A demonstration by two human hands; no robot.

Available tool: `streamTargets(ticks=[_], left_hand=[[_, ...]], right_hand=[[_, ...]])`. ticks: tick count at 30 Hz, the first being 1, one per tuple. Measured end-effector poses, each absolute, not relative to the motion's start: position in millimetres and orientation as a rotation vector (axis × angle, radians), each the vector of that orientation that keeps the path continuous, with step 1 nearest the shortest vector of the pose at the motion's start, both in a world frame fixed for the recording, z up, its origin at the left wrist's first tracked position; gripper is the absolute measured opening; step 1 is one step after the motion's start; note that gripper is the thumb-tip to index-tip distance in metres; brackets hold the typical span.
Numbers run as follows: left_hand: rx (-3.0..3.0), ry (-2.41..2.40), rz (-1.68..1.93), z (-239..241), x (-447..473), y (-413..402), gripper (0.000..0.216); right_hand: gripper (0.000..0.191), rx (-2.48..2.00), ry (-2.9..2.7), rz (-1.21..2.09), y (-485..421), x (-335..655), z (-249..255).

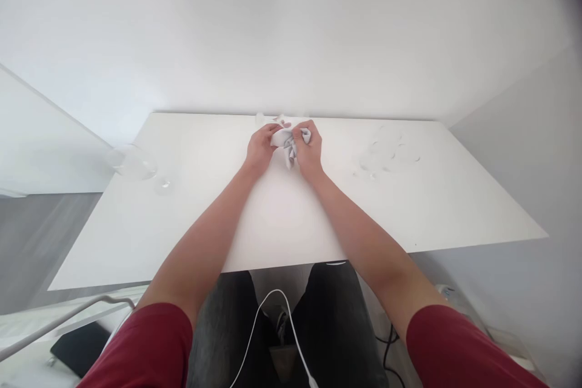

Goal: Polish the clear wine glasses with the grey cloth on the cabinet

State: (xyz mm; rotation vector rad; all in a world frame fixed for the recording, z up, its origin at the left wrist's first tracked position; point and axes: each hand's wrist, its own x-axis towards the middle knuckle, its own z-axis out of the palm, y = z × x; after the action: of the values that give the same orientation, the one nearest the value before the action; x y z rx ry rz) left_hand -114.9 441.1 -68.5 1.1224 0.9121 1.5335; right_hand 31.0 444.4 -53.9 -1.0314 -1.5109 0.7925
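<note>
From where I'm standing, a clear stemmed glass [136,162] is sitting well out to the left of the hands, its bowl showing only the pale surface beyond it. Off to the right of the hands, a loose cluster of see-through pieces [386,150] is catching the light in thin curves; I can't tell whether these are containers. A clear rounded piece [260,119] is showing just beyond the left hand [260,148], its full shape being lost in the glare.

Between the hands, over the far part of the white table [282,218], a cloth [284,138] is bunching into folds, pale grey-white with darker creases, one end hanging toward the person. The left hand is pinching one side of it while the right hand [311,148] is clutching the other.
</note>
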Motion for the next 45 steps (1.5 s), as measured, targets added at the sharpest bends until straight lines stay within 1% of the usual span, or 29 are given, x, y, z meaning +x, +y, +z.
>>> streamTargets(ticks=[3,5,8,12,17,19,21,24,26,28,33,36,39,42,45], left_hand=[[1.052,0.897,1.506,-67.0,-113.2,439.4,0.041],[1.010,0.846,1.506,-67.7,-113.1,439.5,0.047],[1.011,0.836,1.580,-68.9,-115.1,440.4,0.042],[0.995,0.879,1.660,-66.8,-119.5,439.9,0.045],[1.021,0.993,1.661,-64.0,-120.2,437.0,0.048],[1.017,1.003,1.667,-64.4,-120.1,437.0,0.047],[1.003,0.993,1.683,-65.4,-120.5,437.9,0.044],[0.964,0.921,1.704,-67.2,-120.9,440.1,0.042],[0.938,0.892,1.676,-68.0,-119.6,440.9,0.043],[0.931,0.898,1.611,-68.5,-117.0,440.5,0.044],[0.941,0.887,1.534,-69.2,-112.0,438.3,0.045],[0.895,0.902,1.620,-70.5,-114.1,440.5,0.044],[0.804,0.943,1.791,-71.7,-119.3,443.3,0.042],[0.748,0.967,1.909,-71.6,-123.5,443.3,0.040],[0.793,0.970,1.902,-70.3,-123.5,441.2,0.039]], right_hand=[[0.032,-0.957,-1.612,0.844,451.5,24.8,-65.2],[0.031,-0.936,-1.668,0.867,449.2,21.9,-66.2],[0.031,-0.903,-1.593,0.824,445.7,23.8,-64.2],[0.042,-0.898,-1.416,0.809,451.2,28.3,-65.8],[0.054,-0.857,-1.324,1.052,457.2,23.5,-71.2],[0.056,-0.882,-1.309,1.127,456.8,22.2,-71.8],[0.051,-0.955,-1.329,1.095,456.2,22.9,-71.9],[0.039,-1.079,-1.435,0.879,457.8,26.1,-73.2],[0.037,-1.060,-1.452,0.747,461.6,28.2,-75.5],[0.036,-0.948,-1.372,0.699,466.7,29.6,-78.6],[0.036,-0.754,-1.168,0.803,472.2,29.4,-82.0],[0.040,-0.780,-1.181,0.878,467.6,27.3,-80.5],[0.042,-0.842,-1.170,0.836,464.3,28.0,-79.2],[0.039,-0.898,-1.043,0.811,467.4,32.6,-79.2],[0.033,-0.864,-0.845,0.969,474.0,35.5,-80.5]])
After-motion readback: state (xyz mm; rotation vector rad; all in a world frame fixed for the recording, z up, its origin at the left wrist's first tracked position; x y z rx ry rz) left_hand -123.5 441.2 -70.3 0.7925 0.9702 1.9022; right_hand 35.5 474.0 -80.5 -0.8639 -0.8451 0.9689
